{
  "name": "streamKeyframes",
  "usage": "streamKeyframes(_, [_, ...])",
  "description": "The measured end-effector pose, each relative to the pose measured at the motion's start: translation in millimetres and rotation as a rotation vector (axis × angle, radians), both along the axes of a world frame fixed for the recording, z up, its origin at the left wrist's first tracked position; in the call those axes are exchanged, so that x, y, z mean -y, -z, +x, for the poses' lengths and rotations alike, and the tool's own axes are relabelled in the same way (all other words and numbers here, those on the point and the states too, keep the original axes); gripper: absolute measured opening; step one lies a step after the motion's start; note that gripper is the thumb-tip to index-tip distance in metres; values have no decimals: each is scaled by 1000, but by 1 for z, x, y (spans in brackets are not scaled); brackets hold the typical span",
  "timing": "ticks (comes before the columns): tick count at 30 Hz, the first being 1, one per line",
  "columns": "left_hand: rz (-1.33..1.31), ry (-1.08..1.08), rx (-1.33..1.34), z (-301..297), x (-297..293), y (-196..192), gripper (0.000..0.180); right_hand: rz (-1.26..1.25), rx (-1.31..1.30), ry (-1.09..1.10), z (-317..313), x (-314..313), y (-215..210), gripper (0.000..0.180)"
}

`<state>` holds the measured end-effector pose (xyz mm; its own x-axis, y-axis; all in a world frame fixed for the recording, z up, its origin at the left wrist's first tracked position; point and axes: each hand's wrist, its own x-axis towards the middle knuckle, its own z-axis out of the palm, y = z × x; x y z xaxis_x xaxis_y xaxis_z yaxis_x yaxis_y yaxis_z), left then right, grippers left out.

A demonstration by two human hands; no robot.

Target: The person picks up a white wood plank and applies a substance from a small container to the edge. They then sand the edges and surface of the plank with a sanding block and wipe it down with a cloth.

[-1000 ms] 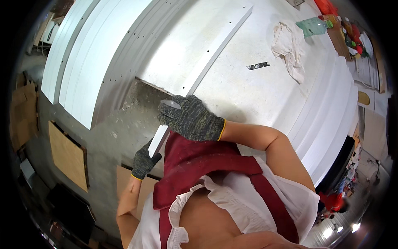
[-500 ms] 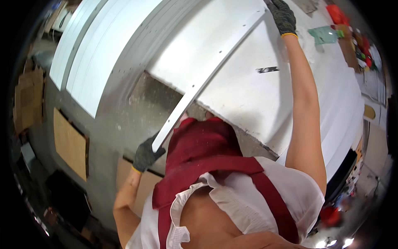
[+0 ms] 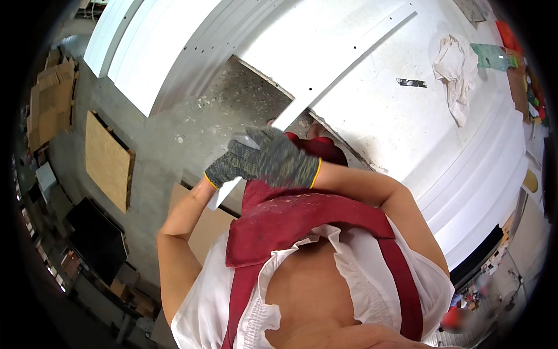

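Observation:
A long, narrow white strip with small dark holes (image 3: 332, 70) slants from the far right of the white work surface toward my body. My left hand (image 3: 228, 167), in a dark grey-green knitted glove with a yellow cuff, is closed around it close to its near end, which sticks out below the glove. Overlapping it, my right hand (image 3: 285, 160) wears a matching glove and is closed over the strip. Its fingers are partly hidden and slightly blurred. Between the gloves a small pale, shiny patch shows; I cannot make out what it is.
Long white panels (image 3: 168, 52) are stacked at the left of the white work surface (image 3: 372, 128). On this surface lie a crumpled white cloth (image 3: 455, 70), a green plastic bottle (image 3: 491, 57) and a black-and-white label (image 3: 411, 83). A wooden board (image 3: 107, 163) and cardboard (image 3: 52, 104) stand farther left.
My right hand has come from the strip's far end to its near end, over my left hand. The white cloth now shows near where my right arm was. The view has shifted slightly.

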<state>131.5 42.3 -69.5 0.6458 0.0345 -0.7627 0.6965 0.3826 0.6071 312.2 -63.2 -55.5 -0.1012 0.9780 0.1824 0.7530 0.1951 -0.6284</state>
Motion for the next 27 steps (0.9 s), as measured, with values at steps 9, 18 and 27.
streamKeyframes(9, [42, 42, 120, -1, 5, 9, 77, 209, 520, 899, 347, -13, -15, 32])
streamKeyframes(18, [-89, -46, 95, 31, 2, -10, 74, 124, 437, 568, 229, -8, -22, 34])
streamKeyframes(27, [952, 277, -6, 26, 13, -29, 81, 245, 349, 85, 139, 7, -14, 38])
